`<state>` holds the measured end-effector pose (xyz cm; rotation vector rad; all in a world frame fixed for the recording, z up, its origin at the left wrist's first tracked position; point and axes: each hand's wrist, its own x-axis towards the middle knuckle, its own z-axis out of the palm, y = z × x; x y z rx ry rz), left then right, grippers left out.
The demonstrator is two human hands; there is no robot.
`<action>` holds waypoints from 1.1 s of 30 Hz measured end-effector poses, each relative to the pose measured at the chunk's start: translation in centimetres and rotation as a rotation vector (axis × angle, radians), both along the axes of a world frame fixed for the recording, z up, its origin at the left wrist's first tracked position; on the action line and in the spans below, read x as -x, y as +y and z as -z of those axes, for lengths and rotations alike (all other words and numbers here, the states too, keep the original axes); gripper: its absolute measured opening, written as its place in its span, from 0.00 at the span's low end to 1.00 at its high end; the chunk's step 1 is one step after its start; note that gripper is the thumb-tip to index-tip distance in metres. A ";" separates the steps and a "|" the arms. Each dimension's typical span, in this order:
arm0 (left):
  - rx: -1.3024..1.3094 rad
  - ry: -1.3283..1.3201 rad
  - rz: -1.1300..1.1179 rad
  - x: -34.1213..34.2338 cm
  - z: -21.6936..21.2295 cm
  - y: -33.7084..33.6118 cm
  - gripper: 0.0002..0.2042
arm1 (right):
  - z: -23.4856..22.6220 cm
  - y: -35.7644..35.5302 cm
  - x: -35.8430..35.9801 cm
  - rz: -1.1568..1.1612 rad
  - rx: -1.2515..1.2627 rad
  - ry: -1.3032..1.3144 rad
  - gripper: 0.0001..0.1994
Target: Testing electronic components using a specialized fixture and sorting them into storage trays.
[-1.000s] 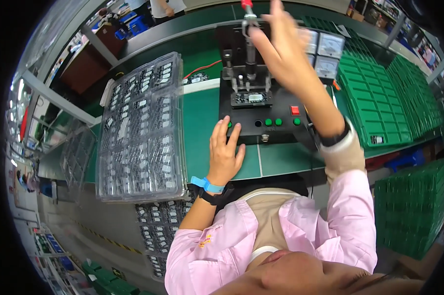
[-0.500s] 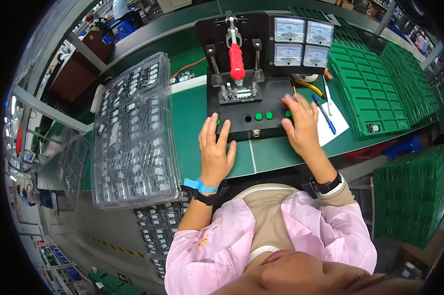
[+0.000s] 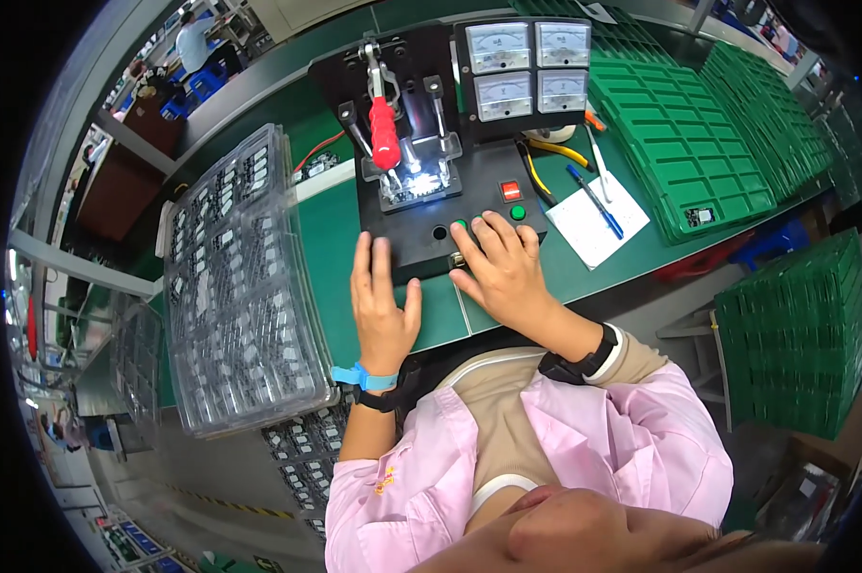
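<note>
A black test fixture [image 3: 407,229] stands on the green bench, with a red-handled toggle clamp [image 3: 385,138] over a brightly lit circuit board [image 3: 420,185]. My left hand [image 3: 383,310] lies at the fixture's front left corner, its fingers stretched out and nothing in them. Over the front edge my right hand [image 3: 505,272] reaches with spread fingers, the fingertips at a green button [image 3: 461,224] and partly hiding the buttons there. Further right on the panel are a red rocker switch [image 3: 510,191] and another green button [image 3: 518,213]. Four-dial analog meters [image 3: 501,48] sit behind.
Stacked clear trays of circuit boards [image 3: 240,286] stand at left. Green trays [image 3: 679,143] lie at right, one holding a single board [image 3: 700,217]. Yellow-handled pliers [image 3: 538,177] and a blue pen [image 3: 598,205] on white paper [image 3: 584,234] lie beside the fixture. More green trays [image 3: 789,334] are stacked lower right.
My right hand has moved left from the red switch to the green buttons. The light over the circuit board has come on and the switch glows. The whole view has shifted slightly.
</note>
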<state>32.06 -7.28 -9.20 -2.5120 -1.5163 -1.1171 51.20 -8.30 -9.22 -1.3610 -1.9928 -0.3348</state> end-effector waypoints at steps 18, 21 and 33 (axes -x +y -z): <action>-0.051 -0.189 -0.036 -0.8 0.2 -0.4 0.36 | -4.9 5.2 -1.2 -0.311 0.033 0.216 0.24; -0.049 -0.066 -0.058 -1.6 0.2 -1.2 0.35 | -5.7 6.3 1.4 -0.344 0.034 0.208 0.23; -0.080 0.034 -0.076 -1.7 0.5 -1.4 0.32 | -6.7 7.6 0.7 -0.316 -0.015 -0.015 0.20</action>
